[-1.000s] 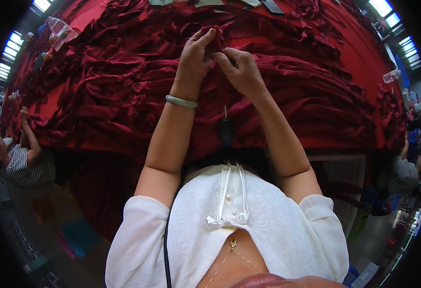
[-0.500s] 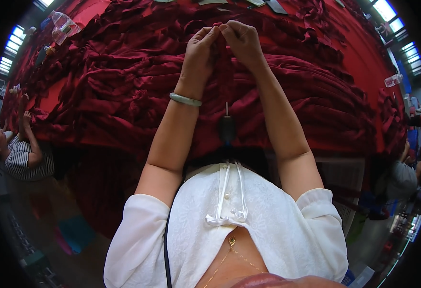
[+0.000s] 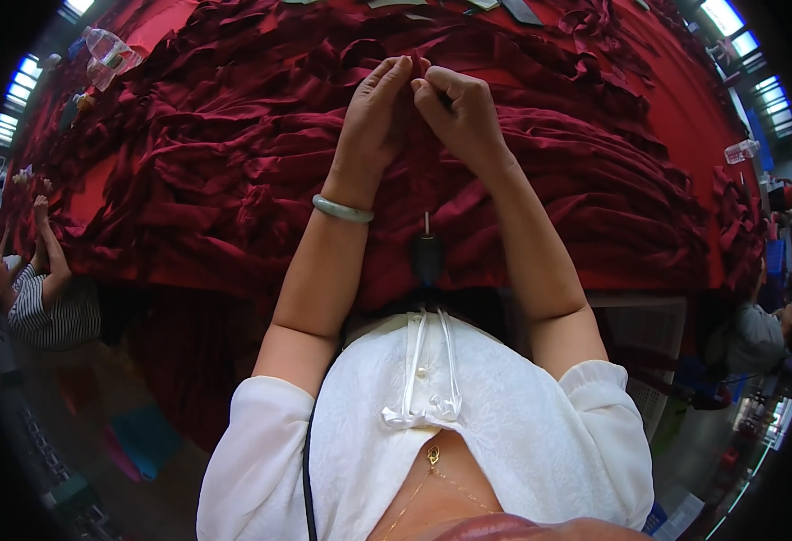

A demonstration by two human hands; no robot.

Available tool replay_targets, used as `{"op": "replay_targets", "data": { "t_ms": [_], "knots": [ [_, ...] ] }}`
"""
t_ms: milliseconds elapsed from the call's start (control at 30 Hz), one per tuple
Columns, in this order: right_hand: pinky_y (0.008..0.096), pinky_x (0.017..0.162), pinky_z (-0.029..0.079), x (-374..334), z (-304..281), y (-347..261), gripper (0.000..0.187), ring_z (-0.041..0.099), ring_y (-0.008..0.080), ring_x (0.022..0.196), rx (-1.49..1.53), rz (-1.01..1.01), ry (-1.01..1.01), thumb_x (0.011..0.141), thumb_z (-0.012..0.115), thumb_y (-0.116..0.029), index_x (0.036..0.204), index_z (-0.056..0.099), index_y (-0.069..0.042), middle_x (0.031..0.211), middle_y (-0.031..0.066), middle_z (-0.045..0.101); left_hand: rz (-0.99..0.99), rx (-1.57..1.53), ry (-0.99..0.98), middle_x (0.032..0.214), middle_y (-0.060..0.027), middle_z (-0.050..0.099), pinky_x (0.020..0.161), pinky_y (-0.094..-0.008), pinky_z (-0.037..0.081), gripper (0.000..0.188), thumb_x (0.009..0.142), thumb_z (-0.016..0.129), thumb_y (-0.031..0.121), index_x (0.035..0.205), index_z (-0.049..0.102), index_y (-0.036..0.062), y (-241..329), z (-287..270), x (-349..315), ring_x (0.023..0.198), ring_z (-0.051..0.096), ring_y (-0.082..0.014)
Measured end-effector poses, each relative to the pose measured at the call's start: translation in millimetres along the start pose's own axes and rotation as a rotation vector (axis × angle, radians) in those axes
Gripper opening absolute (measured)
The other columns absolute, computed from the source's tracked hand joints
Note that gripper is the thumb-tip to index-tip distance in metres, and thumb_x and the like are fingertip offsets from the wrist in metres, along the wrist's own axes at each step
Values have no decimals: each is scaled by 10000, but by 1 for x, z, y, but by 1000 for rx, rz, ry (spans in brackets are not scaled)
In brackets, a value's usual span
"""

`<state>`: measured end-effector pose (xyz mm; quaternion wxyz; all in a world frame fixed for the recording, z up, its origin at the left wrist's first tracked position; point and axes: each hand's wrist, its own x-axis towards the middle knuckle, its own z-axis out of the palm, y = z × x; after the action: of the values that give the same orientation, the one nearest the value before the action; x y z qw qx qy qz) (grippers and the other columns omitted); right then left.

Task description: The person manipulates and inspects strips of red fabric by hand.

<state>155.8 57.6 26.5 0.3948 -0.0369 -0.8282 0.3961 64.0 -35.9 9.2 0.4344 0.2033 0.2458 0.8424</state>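
My left hand and my right hand are held close together above a spread of dark red fabric. Thumb and fingers of the left pinch the top of a narrow dark red fabric strip. The right hand's thumb and curled forefinger meet at the same end; exactly how they grip it is partly hidden. Below the hands, the strip seems to run down between my forearms, merging with the other cloth. Between my forearms, a dark-handled tool with a thin metal tip stands near the table's front edge.
Clear plastic bottles stand far left and right on the red-covered table. One person in a striped top sits at the left, another person at the right. A pale plastic crate is below the table edge.
Both hands have come slightly down and nearer to me, still together at the strip's end. The right hand's fingers have shifted a little. The person at the left has moved an arm.
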Motion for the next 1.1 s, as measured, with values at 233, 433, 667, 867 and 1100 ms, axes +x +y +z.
{"op": "replay_targets", "data": {
  "t_ms": [233,433,667,867,1100],
  "knots": [
    [364,467,375,16,2,-1,301,488,255,469,-188,74,11,859,587,-242,670,495,-27,543,136,469,40,9,1,884,-13,645,642,-234,519,97,924,565,112,1008,600,78,-2,-7,11,758,622,-106],
    [315,446,320,4,5,-4,299,366,119,476,-157,-24,74,885,591,-171,670,481,4,533,116,383,49,-28,-53,900,-7,631,687,-230,513,125,944,535,125,1047,580,70,-9,-8,5,791,611,-98],
    [457,580,466,81,1,-4,223,619,345,649,-398,-57,225,860,565,-241,731,607,-64,663,160,602,96,236,-25,889,-1,584,675,-183,465,204,973,503,208,1111,520,60,7,13,24,774,559,-58],
    [451,572,442,160,40,-89,179,607,322,616,-158,-217,418,830,567,-174,686,565,-67,658,135,613,911,1158,-209,958,-12,604,711,-225,456,240,930,573,173,1115,530,26,106,8,70,849,560,-68],
    [389,721,445,123,128,-170,140,589,255,687,-147,-351,553,653,619,-228,722,606,-108,692,35,601,1054,2422,36,966,-123,610,747,-316,477,255,920,542,188,1115,526,25,208,69,-26,869,603,-210]
  ]
}}
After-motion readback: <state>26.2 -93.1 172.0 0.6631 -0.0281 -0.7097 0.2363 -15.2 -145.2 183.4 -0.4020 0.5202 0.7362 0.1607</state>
